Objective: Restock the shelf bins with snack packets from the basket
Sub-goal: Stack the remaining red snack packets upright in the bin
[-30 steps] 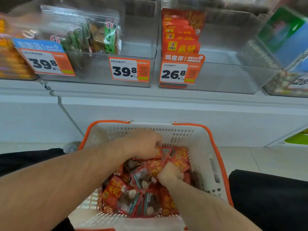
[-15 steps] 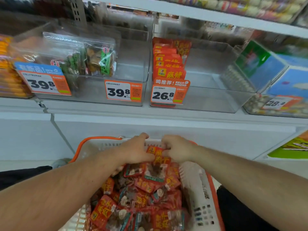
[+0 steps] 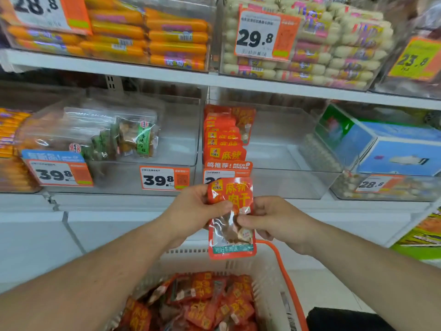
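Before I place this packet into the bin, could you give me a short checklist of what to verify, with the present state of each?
1. Packet held: ok. The left hand and the right hand both pinch one red packet, held upright.
2. Matching bin: ok. The clear bin behind already holds the same red packets.
3. Room in bin: ok. Its right part is bare.
4. Path to the bin: ok. Nothing is between packet and bin.
5. Price tag matches product: cannot tell, it is partly hidden.
6. More stock: ok. The basket holds more packets.
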`<state>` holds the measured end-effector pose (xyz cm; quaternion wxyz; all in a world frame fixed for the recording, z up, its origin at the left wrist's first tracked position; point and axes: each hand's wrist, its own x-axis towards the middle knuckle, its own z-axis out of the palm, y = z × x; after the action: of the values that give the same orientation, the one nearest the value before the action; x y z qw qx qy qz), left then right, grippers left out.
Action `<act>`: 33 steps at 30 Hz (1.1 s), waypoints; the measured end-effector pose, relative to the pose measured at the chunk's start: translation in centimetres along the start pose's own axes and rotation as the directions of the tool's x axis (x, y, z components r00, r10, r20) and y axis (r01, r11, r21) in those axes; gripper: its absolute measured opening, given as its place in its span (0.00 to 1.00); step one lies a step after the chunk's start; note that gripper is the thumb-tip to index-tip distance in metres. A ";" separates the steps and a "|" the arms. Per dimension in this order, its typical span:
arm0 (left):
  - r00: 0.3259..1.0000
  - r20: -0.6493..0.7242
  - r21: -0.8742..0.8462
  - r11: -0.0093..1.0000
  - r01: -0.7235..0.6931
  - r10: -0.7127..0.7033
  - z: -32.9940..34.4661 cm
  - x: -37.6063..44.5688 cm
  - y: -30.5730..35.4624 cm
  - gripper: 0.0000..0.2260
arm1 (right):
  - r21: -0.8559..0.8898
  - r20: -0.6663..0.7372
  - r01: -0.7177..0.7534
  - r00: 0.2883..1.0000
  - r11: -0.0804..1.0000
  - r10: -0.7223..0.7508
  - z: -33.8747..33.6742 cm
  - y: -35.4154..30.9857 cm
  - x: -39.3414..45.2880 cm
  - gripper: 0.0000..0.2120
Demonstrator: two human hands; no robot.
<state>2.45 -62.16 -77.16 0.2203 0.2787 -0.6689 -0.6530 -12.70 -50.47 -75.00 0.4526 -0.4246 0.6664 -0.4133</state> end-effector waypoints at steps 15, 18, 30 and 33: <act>0.805 -0.074 0.854 0.455 -0.255 0.589 -3.1 11.2 6.2 0.34 | 0.485 -0.315 0.012 0.935 0.874 0.162 -10.7 -5.4 7.2 0.11; 0.849 -0.026 0.796 0.525 -0.301 0.527 -4.0 12.8 5.2 0.40 | 0.221 -0.491 0.001 0.864 0.975 0.110 -12.6 -5.1 12.2 0.04; 0.798 -0.066 0.683 0.610 -0.402 0.599 -4.3 13.8 3.7 0.34 | 0.002 -0.685 -0.040 0.728 0.999 0.031 -13.7 -3.2 26.2 0.13; 0.792 -0.078 0.672 0.619 -0.408 0.606 -4.3 13.9 3.8 0.33 | -0.037 -0.675 -0.101 0.736 0.994 0.050 -13.9 -3.1 27.6 0.12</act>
<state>-5.44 -74.63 -74.14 0.3905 0.2270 -0.8554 -0.2535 -31.69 -75.01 -75.65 0.1826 -0.2354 0.8156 -0.4960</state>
